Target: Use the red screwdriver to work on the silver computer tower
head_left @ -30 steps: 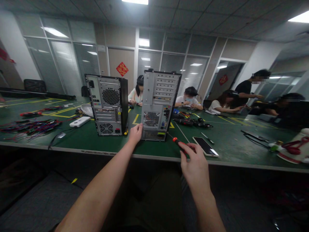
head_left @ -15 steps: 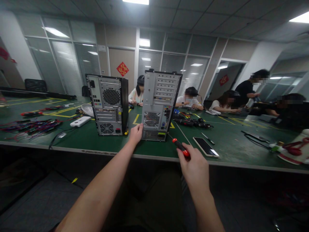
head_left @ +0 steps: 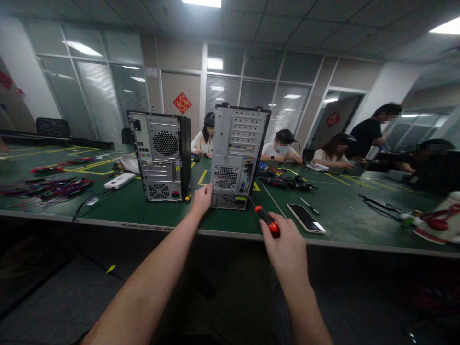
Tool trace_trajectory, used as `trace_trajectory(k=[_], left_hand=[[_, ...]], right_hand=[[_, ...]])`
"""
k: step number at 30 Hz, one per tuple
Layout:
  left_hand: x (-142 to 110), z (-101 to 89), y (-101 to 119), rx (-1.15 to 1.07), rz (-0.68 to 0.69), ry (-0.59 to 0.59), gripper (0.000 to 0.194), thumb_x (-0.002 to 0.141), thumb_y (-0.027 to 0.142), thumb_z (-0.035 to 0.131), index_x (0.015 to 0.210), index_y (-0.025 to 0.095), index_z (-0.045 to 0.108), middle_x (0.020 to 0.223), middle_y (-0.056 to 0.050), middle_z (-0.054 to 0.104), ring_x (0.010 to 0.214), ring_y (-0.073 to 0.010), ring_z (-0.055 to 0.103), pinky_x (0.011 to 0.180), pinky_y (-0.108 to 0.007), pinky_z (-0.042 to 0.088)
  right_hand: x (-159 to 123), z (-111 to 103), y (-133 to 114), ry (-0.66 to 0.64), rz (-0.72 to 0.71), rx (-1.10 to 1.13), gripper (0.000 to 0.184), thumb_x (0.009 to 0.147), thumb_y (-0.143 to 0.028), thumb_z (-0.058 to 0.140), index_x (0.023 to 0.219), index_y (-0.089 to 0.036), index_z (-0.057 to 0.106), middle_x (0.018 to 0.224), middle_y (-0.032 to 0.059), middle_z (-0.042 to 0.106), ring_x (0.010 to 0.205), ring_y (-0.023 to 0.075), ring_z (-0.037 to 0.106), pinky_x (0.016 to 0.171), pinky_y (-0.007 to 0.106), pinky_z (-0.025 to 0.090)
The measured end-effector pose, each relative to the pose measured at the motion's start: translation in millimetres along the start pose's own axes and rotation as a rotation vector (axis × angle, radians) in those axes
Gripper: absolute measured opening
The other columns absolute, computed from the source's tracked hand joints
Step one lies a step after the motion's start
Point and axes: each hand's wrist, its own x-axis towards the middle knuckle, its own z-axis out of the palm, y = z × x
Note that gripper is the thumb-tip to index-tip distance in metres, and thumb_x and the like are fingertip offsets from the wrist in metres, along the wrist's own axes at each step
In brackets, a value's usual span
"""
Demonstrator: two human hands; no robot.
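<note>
Two computer towers stand upright on the green table (head_left: 143,211), rear panels facing me. My left hand (head_left: 202,198) grips the lower left edge of the silver tower (head_left: 237,153). My right hand (head_left: 285,249) is closed around a red-and-black screwdriver (head_left: 268,220), whose tip points toward the bottom right corner of that tower. The black tower (head_left: 161,155) stands apart to the left, untouched.
A smartphone (head_left: 306,218) lies face up just right of the screwdriver. Black tools (head_left: 287,182) and a small pen-like tool (head_left: 309,205) lie farther back. Tangled coloured wires (head_left: 46,187) and a white box (head_left: 119,180) sit at the left. Several people sit along the far side.
My right hand has closed around the screwdriver handle and lifted it slightly, turning the tip toward the silver tower. The left hand has stayed on the tower's edge.
</note>
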Motion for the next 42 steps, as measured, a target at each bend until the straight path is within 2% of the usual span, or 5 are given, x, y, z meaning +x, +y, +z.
trace_trajectory(k=[6,18,28,32,42], left_hand=[[0.4,0.0,0.2,0.011,-0.004,0.004,0.058,0.106,0.055,0.036,0.090,0.015,0.075,0.084,-0.010,0.075,0.082,-0.0229,0.066,0.073,-0.029,0.044],[0.4,0.0,0.0,-0.007,0.005,0.007,0.056,0.106,0.054,0.037,0.087,0.016,0.073,0.084,-0.009,0.075,0.082,-0.0224,0.066,0.072,-0.028,0.042],[-0.2,-0.8,2.1,-0.011,-0.006,-0.001,0.056,0.106,0.054,0.037,0.090,0.015,0.075,0.085,-0.009,0.075,0.082,-0.0230,0.066,0.073,-0.029,0.043],[0.4,0.0,1.6,0.003,-0.007,0.007,0.056,0.106,0.054,0.037,0.086,0.017,0.073,0.083,-0.009,0.074,0.082,-0.0230,0.065,0.074,-0.029,0.042],[-0.8,-1.4,4.2,-0.014,-0.009,0.005,0.056,0.105,0.055,0.037,0.085,0.017,0.073,0.082,-0.009,0.073,0.082,-0.0236,0.066,0.075,-0.029,0.043]], right_hand=[[0.9,2.6,0.8,-0.054,0.177,0.009,0.055,0.101,-0.066,0.045,0.108,-0.018,0.072,0.078,0.0094,0.073,0.068,0.0266,0.069,0.067,0.035,0.048],[-1.6,0.6,7.0,0.055,-0.112,-0.077,0.036,0.094,-0.022,0.051,0.117,-0.022,0.079,0.118,0.0132,0.063,0.099,0.0271,0.067,0.086,0.041,0.056],[1.0,0.6,0.9,0.010,0.127,-0.028,0.049,0.100,-0.053,0.050,0.126,-0.016,0.068,0.094,0.0116,0.073,0.078,0.0271,0.068,0.070,0.037,0.048],[1.9,2.0,-0.4,-0.015,0.270,-0.058,0.044,0.099,-0.060,0.049,0.109,-0.020,0.064,0.074,0.0067,0.069,0.063,0.0260,0.064,0.060,0.032,0.038],[-2.3,-4.7,2.4,0.009,-0.019,-0.081,0.018,0.096,-0.027,0.053,0.107,-0.022,0.067,0.106,0.0095,0.063,0.085,0.0239,0.064,0.071,0.034,0.048]])
